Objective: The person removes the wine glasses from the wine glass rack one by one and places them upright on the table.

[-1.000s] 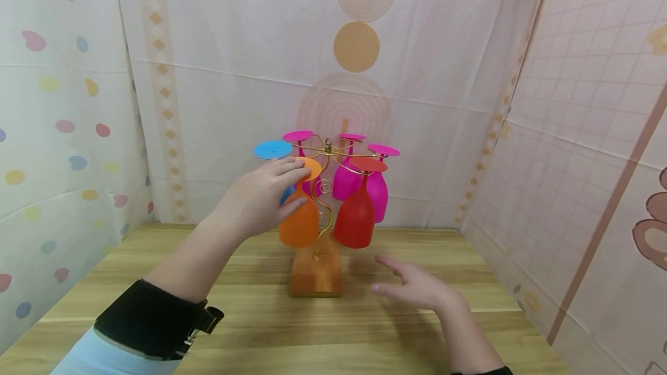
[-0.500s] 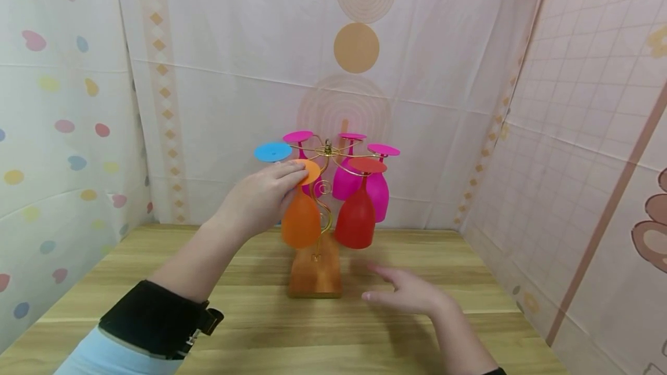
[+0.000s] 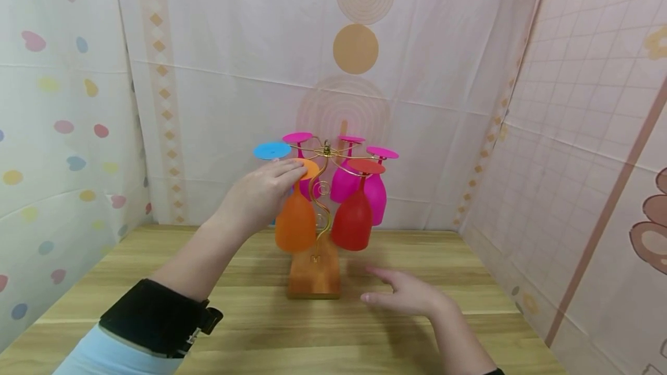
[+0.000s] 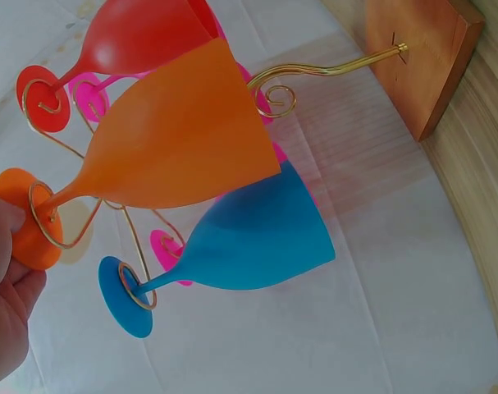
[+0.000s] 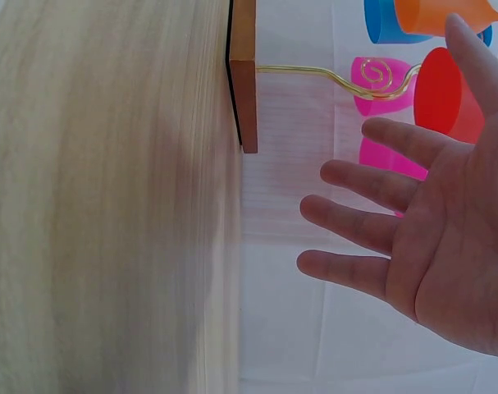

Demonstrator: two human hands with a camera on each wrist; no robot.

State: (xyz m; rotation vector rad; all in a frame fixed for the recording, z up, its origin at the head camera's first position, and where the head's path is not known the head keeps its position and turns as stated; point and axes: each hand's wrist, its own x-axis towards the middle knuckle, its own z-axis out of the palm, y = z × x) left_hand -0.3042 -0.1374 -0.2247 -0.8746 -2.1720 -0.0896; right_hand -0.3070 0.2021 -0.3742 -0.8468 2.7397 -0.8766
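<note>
A gold wire rack [image 3: 323, 208] with a wooden base [image 3: 315, 276] holds several plastic wine glasses hung upside down by their feet. My left hand [image 3: 255, 198] pinches the foot of the orange wine glass [image 3: 296, 225]; in the left wrist view, that foot [image 4: 27, 217] still sits in its wire loop. Beside it hang the blue wine glass [image 4: 257, 234] and the red wine glass [image 3: 352, 221]. Low to the right of the base, my right hand [image 3: 411, 295] hovers with fingers spread, and the right wrist view shows nothing in its palm.
Pink wine glasses [image 3: 376, 198] hang on the rack's far side. The wooden tabletop [image 3: 250, 317] runs under everything. Patterned cloth [image 3: 234, 103] covers the back, and further cloth walls [image 3: 573, 132] stand on both sides.
My left hand has shifted slightly at the orange glass's foot; the bowl swung a little right, then back left. My right hand has moved slightly left and down.
</note>
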